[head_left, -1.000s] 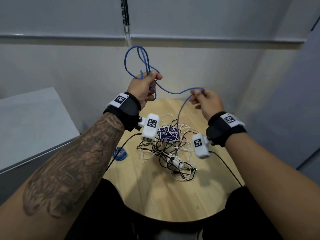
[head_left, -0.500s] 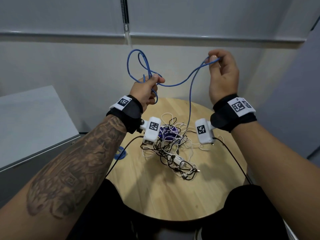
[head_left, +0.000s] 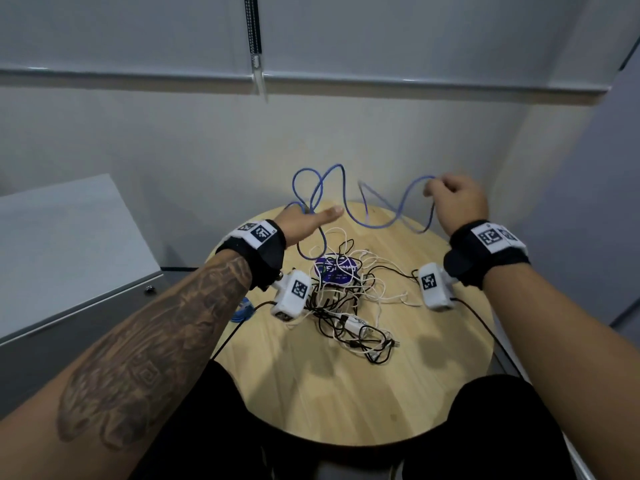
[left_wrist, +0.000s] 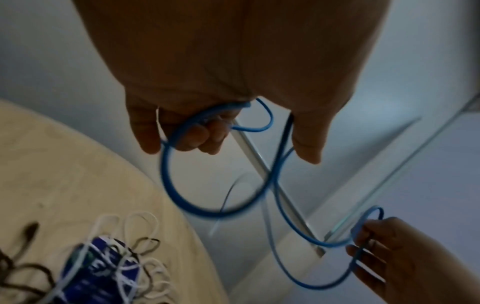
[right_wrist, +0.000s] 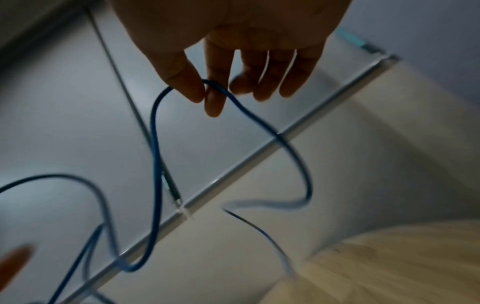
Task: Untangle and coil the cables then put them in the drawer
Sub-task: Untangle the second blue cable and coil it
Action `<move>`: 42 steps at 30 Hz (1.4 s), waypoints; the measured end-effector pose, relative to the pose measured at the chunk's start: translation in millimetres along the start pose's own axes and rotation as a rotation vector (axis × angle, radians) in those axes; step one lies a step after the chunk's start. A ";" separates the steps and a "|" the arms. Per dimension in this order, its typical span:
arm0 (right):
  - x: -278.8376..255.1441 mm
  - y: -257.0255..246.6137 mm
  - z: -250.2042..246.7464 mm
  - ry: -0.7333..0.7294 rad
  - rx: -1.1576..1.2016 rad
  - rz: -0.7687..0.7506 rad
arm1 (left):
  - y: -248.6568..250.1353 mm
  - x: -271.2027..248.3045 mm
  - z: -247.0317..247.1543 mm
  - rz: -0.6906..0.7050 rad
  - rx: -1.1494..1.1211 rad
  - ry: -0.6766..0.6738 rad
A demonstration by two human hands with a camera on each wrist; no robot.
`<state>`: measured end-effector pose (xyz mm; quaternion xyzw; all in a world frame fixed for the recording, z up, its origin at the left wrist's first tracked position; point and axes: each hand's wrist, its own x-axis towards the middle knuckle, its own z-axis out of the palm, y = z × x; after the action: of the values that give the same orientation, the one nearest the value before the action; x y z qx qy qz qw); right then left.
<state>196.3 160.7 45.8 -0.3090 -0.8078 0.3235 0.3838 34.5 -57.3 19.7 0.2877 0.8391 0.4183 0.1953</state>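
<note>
A blue cable (head_left: 363, 224) hangs in loops between my two raised hands, over the far edge of the round wooden table (head_left: 346, 393). My left hand (head_left: 311, 216) grips several coiled turns of it, fingers curled round them in the left wrist view (left_wrist: 207, 139), thumb stretched out. My right hand (head_left: 433, 192) pinches the cable between thumb and forefinger (right_wrist: 207, 96). A blurred stretch of cable (right_wrist: 155, 144) swings below that pinch. A tangle of black and white cables (head_left: 346, 306) lies mid-table under the hands.
A purple pack (head_left: 334, 270) sits inside the tangle. A small blue coil (head_left: 242, 311) lies at the table's left edge. A grey cabinet (head_left: 69, 237) stands to the left. A wall with a blind is close behind the table.
Both hands have dropped lower toward the table's far edge. The right hand came down from high up, and the blue cable now sags in a wave between the hands.
</note>
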 end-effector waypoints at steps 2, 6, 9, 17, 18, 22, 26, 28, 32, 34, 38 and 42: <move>-4.3 21.8 0.2 -0.070 -0.028 0.148 | -8.1 -0.5 -0.9 0.025 0.206 -0.063; -22.3 48.3 11.9 -0.384 -0.254 0.229 | -4.5 -9.9 0.0 0.031 0.426 -0.230; -30.4 48.4 26.6 -0.391 -0.168 0.126 | 0.4 -15.6 6.1 0.081 0.489 -0.296; -54.5 -26.5 50.1 -0.176 0.404 -0.106 | 1.7 -15.9 25.7 0.112 -0.168 -0.185; -60.0 -30.0 54.1 -0.244 0.402 -0.100 | 2.6 -14.7 26.9 0.103 -0.207 -0.167; -87.2 -42.1 62.8 -0.726 0.346 0.117 | 6.5 -17.3 28.5 0.029 -0.351 -0.156; -93.0 -52.3 59.1 -0.808 0.493 0.075 | 3.8 -21.3 24.1 0.035 -0.378 -0.234; -74.6 -50.4 57.6 -0.641 0.452 -0.007 | 2.6 -24.5 21.5 0.002 -0.439 -0.311; -35.8 -41.2 47.9 -0.316 0.324 0.085 | -5.8 -33.2 17.6 0.058 -0.506 -0.376; -25.1 -33.7 43.0 -0.302 0.231 0.118 | -8.3 -35.8 11.9 0.103 -0.615 -0.353; -25.2 -23.9 36.2 -0.339 -0.114 -0.017 | -2.2 -37.8 -1.7 0.116 -0.860 -0.362; -44.5 -38.0 39.9 -0.354 0.017 -0.472 | 10.2 -41.9 -5.2 0.116 -0.880 -0.438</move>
<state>177.0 93.3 36.2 -0.0481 -0.9091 0.2808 0.3041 66.6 -82.5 34.6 0.3055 0.5048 0.6729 0.4462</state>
